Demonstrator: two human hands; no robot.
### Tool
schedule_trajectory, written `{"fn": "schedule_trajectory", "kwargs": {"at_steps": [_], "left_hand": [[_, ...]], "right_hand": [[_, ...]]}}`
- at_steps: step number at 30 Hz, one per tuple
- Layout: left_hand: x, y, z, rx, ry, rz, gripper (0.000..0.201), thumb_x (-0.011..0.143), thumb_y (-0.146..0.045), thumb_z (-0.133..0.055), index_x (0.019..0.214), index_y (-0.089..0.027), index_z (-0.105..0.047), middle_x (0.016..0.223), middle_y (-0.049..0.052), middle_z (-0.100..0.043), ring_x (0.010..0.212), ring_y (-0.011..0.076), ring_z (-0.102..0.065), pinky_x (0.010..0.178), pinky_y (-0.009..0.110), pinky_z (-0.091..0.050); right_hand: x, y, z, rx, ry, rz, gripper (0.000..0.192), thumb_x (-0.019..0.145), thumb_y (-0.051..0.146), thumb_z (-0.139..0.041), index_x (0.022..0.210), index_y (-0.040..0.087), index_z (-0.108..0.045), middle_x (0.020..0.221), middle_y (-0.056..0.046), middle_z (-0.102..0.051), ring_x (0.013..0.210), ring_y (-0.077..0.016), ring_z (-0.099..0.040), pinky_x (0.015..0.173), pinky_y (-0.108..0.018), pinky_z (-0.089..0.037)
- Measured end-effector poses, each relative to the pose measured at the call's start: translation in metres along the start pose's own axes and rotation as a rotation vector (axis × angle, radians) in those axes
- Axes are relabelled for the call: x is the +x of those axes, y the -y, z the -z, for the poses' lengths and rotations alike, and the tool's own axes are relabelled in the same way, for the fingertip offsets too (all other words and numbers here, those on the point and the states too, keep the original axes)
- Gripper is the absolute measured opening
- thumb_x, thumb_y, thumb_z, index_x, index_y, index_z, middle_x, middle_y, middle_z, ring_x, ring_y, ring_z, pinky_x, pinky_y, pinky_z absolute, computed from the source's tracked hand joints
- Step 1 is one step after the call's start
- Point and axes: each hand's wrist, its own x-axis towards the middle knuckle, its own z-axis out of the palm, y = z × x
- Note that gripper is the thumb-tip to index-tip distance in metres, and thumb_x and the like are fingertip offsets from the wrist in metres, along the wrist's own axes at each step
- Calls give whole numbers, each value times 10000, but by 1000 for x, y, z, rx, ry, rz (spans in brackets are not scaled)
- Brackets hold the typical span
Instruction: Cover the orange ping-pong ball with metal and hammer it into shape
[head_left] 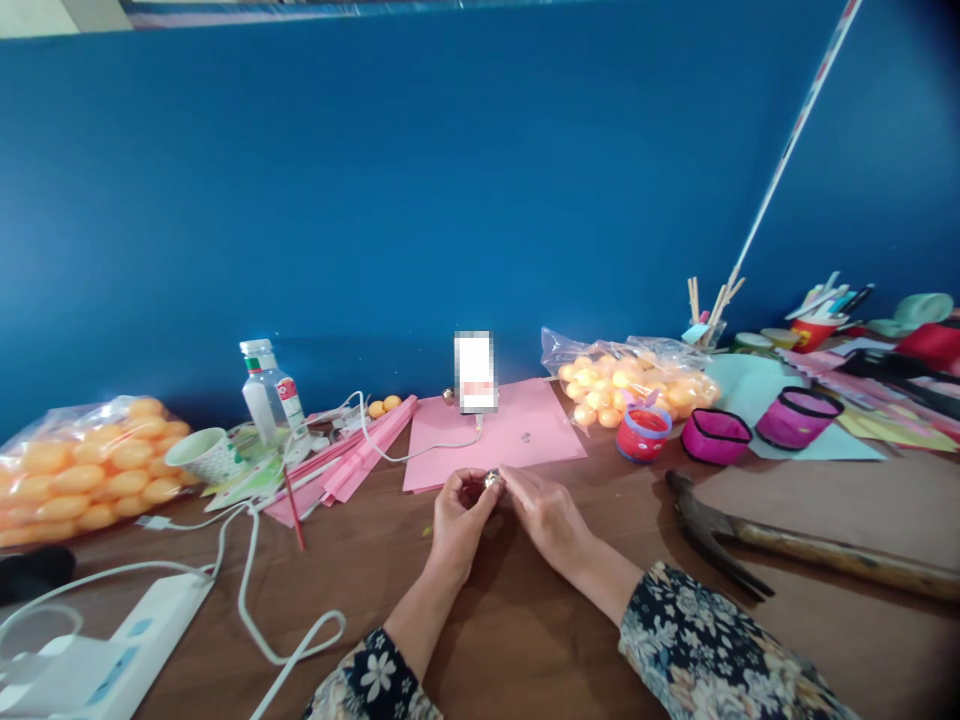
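Between my hands, over the brown table, is a small shiny silvery ball (492, 479). My left hand (457, 522) pinches it between thumb and fingers. My right hand (551, 512) meets it from the right, its fingers drawn together at the ball; its fingertips are partly hidden. Just beyond my hands lie pink paper sheets (442, 440) with a few tiny grey bits (526, 437) on them. A phone (475, 370) with a blurred screen stands upright on the paper, a cable at its lower edge. Another small shiny ball (448, 395) sits left of the phone.
A hammer (810, 545) lies at the right, near small magenta fabric containers (716, 436) and a red tub (643, 433). Bags of orange balls (97, 465) flank the table. At left are a plastic bottle (271, 395), a cup (204, 455), white cables and a power strip (142, 640).
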Motion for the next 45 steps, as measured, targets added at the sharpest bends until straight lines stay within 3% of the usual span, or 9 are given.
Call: {"fn": "schedule_trajectory", "kwargs": {"at_steps": [11, 15, 20, 30, 45], "left_hand": [[1, 1, 2, 25, 2, -3, 288, 647, -293, -674, 855, -157, -529, 750, 11, -599, 699, 119, -568, 669, 247, -455], [1, 3, 2, -24, 3, 8, 285, 657, -284, -669, 878, -163, -536, 794, 20, -618, 728, 124, -583, 700, 255, -459], [1, 4, 2, -106, 52, 53, 298, 669, -277, -663, 918, -160, -548, 849, 42, -641, 778, 139, -605, 760, 289, -461], [1, 2, 2, -62, 63, 47, 321, 639, -275, -688, 912, -158, -564, 861, 42, -650, 782, 140, -610, 766, 288, -468], [2, 3, 2, -115, 114, 29, 286, 691, -263, -646, 945, -153, -573, 929, 66, -648, 863, 155, -603, 831, 313, -455]], "right_hand": [[0, 0, -4, -10, -62, 24, 287, 884, 184, -362, 1126, 210, -514, 1009, -78, -629, 886, -192, -604, 756, -303, -484], [1, -1, -5, 154, -138, -18, 257, 870, 204, -404, 1074, 215, -560, 1022, -62, -636, 926, -183, -597, 828, -308, -473], [4, -6, -7, 373, -203, -156, 190, 851, 234, -449, 946, 202, -612, 935, -56, -664, 857, -182, -618, 778, -298, -498], [4, -5, -8, 382, -228, -182, 144, 825, 236, -496, 909, 201, -607, 904, -50, -659, 850, -181, -612, 770, -288, -491], [3, -5, -9, 388, -156, -199, 198, 832, 271, -489, 993, 203, -582, 966, -51, -657, 876, -177, -614, 792, -297, -490]]}}
